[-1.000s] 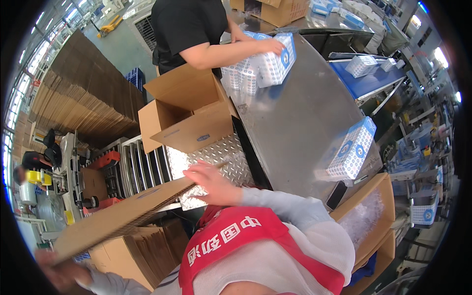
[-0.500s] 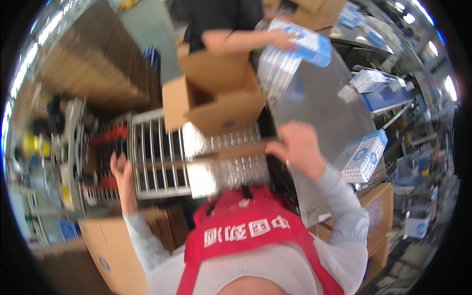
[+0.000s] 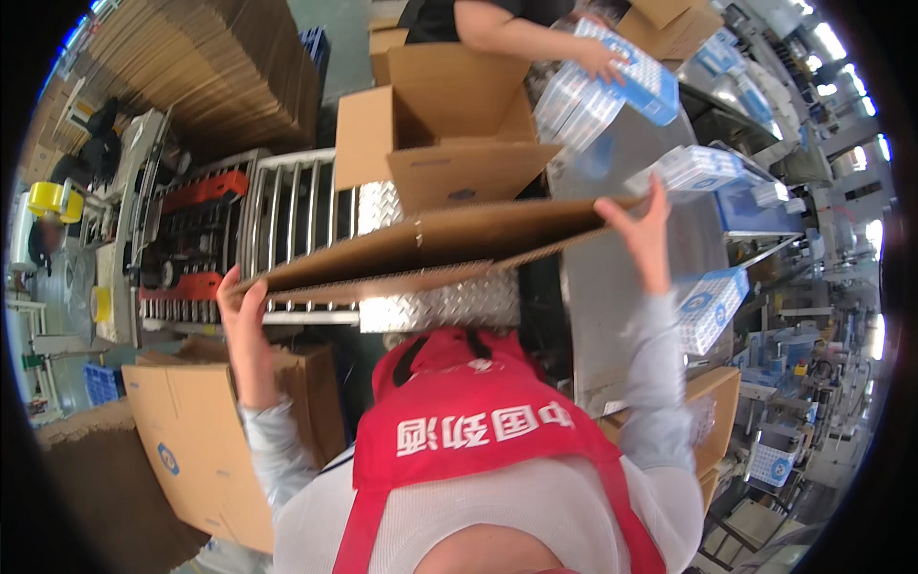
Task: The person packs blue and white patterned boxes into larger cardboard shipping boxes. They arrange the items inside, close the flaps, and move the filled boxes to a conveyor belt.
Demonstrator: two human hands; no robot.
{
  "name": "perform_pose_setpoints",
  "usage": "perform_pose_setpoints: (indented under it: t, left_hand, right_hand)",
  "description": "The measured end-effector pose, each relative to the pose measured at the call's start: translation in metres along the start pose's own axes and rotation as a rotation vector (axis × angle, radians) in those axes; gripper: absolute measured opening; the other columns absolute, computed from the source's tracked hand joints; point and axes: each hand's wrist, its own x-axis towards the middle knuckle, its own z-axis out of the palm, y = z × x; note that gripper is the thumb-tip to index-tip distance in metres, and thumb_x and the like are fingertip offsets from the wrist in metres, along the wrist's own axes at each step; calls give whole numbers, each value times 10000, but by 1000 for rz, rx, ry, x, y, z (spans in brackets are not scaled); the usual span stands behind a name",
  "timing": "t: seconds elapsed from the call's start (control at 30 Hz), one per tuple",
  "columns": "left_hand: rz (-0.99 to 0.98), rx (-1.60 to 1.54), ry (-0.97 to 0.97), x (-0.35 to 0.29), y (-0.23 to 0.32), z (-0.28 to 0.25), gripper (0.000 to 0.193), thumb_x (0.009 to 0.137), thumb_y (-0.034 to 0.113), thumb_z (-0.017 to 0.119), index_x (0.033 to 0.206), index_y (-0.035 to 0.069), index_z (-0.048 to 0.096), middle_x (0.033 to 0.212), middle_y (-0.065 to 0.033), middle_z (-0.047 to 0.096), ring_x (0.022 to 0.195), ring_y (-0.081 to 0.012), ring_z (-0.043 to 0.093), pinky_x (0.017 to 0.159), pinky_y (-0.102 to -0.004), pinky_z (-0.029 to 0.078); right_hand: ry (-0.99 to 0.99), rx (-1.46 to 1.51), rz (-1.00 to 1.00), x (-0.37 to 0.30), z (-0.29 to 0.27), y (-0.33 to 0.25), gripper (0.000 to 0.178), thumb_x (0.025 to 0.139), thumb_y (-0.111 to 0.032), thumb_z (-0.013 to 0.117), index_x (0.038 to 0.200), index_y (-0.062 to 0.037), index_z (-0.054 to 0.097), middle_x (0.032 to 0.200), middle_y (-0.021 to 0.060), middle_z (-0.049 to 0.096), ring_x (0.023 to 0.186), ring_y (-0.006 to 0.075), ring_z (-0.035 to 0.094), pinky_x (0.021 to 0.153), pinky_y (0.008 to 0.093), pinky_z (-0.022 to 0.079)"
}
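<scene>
A partly flattened brown cardboard box (image 3: 373, 251) stretches between my hands, its two long walls bowed slightly apart in the middle. My left hand (image 3: 246, 320) pinches its left end, thumb on the near side. At the other end, my right hand (image 3: 643, 234) grips the right corner between thumb and fingers. Just beyond stands an open cardboard carton (image 3: 459, 115) with its flaps spread out. Below the held box lies a shiny patterned metal plate (image 3: 440, 304), partly covered by it.
A roller conveyor (image 3: 287, 215) runs left from the plate. On the right, a metal table (image 3: 612, 306) bears blue-and-white packs (image 3: 712, 306). Across it, a co-worker's hand (image 3: 598, 59) holds another pack. Stacked flat cardboard (image 3: 206, 72) stands far left; a carton (image 3: 191, 440) sits near left.
The cardboard box, earlier seen edge-on and low over the plate, is now raised and bowed open. My right hand has moved right and up onto its corner; my left now grips its end.
</scene>
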Motion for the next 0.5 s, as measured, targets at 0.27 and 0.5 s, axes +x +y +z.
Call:
perform_pose_setpoints:
  t: [0.27,0.5]
  left_hand:
    - [-204,468,-208,33,62,-33,702,842,291,773,1421,21,482,1183,-60,660,954,-107,633,751,-240,496]
    - [-180,873,-887,-35,129,117,745,984,445,554,1507,-10,282,1258,-132,604,987,-207,663,727,-318,581]
  right_hand:
    - [-1,567,83,-73,21,-21,861,842,17,623,1552,-68,143,1397,166,392,1342,288,383,1136,408,275]
    - [-454,995,223,8,15,-30,899,895,-35,512,1558,-34,-95,1529,222,276,1321,237,387,1086,335,328]
